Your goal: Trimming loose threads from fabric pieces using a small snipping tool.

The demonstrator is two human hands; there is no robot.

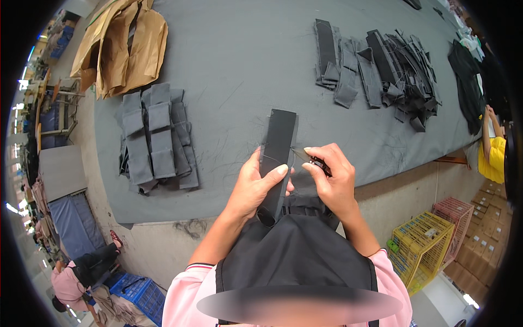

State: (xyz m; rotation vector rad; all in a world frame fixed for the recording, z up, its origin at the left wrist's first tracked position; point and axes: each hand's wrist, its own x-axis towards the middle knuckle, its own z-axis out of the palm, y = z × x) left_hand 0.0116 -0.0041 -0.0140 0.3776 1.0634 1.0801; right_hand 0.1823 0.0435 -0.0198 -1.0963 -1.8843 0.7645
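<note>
My left hand (251,184) grips a dark grey fabric strip (279,133), its thumb laid across the front and its fingers behind. The strip stands lengthwise away from me, and its near end curls over by my apron. In my right hand (336,179) is a small pair of thread snips (320,162) with black handles. Their blades point left, close to the strip's right edge, where fine loose threads show. Whether the blades touch a thread is too small to tell.
Stacked grey fabric pieces (158,136) lie left on the grey-covered table (234,65), below a brown paper bag (131,49). More dark strips (403,76) are piled at right. Yellow and pink crates (419,245) stand beyond the near edge. Other people are at both sides.
</note>
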